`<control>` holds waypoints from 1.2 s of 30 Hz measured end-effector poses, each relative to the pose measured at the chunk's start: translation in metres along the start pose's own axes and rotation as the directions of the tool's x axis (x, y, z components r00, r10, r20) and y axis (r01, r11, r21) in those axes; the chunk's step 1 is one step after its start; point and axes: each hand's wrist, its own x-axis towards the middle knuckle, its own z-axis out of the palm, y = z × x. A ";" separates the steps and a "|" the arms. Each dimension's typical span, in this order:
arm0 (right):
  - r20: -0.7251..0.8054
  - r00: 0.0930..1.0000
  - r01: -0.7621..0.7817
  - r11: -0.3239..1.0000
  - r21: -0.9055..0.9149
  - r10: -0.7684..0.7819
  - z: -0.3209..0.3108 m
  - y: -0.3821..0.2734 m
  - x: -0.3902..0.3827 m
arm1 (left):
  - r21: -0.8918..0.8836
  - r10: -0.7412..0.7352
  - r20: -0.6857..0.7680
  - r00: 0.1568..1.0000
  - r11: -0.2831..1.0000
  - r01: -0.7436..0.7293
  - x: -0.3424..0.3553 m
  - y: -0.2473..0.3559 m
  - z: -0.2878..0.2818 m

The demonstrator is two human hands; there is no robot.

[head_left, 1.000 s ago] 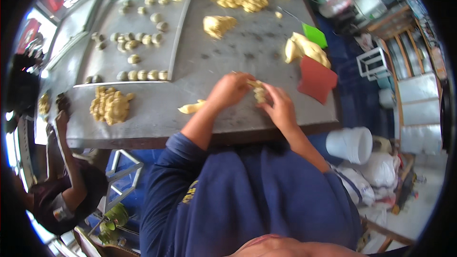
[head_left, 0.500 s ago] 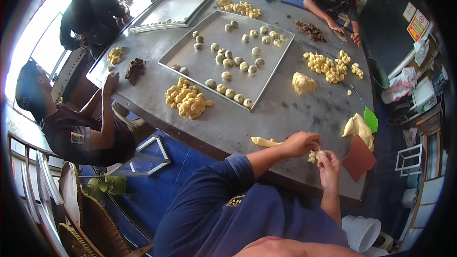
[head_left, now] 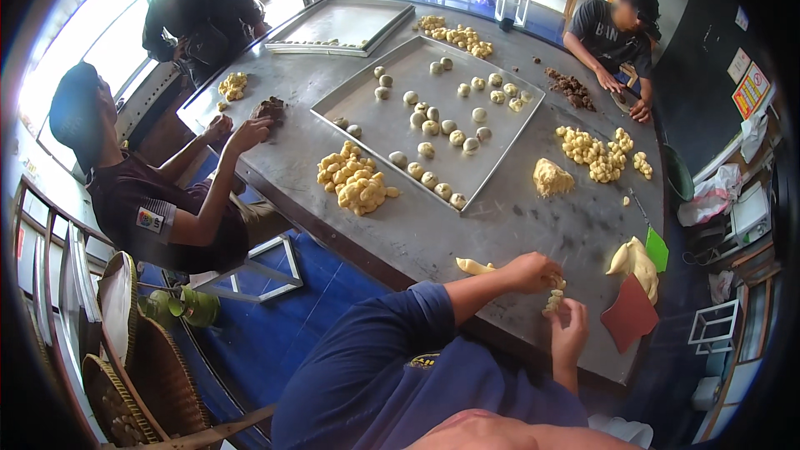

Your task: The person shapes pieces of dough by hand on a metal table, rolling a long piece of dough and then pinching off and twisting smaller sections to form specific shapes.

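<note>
My left hand [head_left: 535, 272] is closed at the near edge of the metal table, fingertips pinching the upper end of some pale dough. Just below it, my right hand [head_left: 570, 325] curls its fingers round small lumps of dough [head_left: 552, 303]. Behind my left forearm lies a short roll of yellow dough [head_left: 473, 267], partly hidden by the arm. To the right of my hands rests a smooth mass of dough [head_left: 640, 269], with a reddish-brown flat scraper [head_left: 628, 315] overlapping its near side and a green scraper [head_left: 657, 248] beside it.
A large tray [head_left: 392, 83] holds several round dough balls. Piles of dough pieces [head_left: 354, 179] and a rough dough lump [head_left: 552, 177] stand around it. Co-workers are at the left and far right; one reaches to a dark brown mass [head_left: 271, 110]. A second tray [head_left: 342, 25] sits at the back.
The whole view has shifted. My hands have drawn slightly apart, with more dough lumps showing between them. The left co-worker's hand has moved onto the brown mass.
</note>
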 end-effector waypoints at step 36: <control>-0.077 0.967 0.248 0.968 0.044 -0.245 -0.018 -0.014 0.009 | -0.280 0.269 0.262 0.927 0.940 -0.194 0.000 -0.004 0.016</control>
